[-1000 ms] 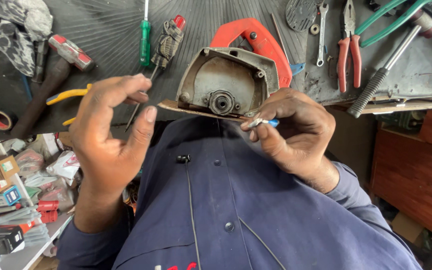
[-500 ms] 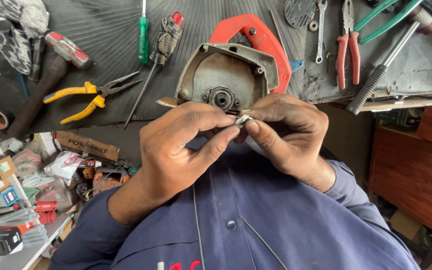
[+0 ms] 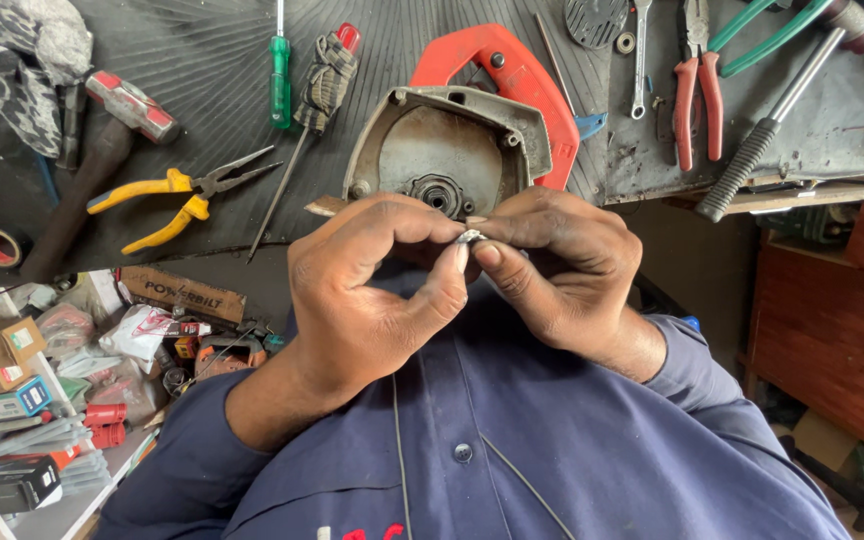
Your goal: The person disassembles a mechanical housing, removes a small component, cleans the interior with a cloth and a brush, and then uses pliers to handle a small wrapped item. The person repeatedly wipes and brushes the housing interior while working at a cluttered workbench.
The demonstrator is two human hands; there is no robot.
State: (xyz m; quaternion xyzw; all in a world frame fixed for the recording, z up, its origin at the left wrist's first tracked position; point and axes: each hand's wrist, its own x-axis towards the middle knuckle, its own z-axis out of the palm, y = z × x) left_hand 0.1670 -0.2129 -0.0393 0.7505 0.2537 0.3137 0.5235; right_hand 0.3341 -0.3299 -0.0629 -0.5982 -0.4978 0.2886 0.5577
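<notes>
A small silvery part point(image 3: 469, 237) is pinched between the fingertips of the left hand point(image 3: 372, 290) and right hand point(image 3: 562, 265), just before the saw housing point(image 3: 447, 150) on the tabletop point(image 3: 182, 110).

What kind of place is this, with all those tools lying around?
Most likely a repair workshop. A workbench carries yellow-handled pliers, a green screwdriver and an opened power tool housing with a red handle. Both hands, left hand and right hand, pinch a small metal part.
</notes>
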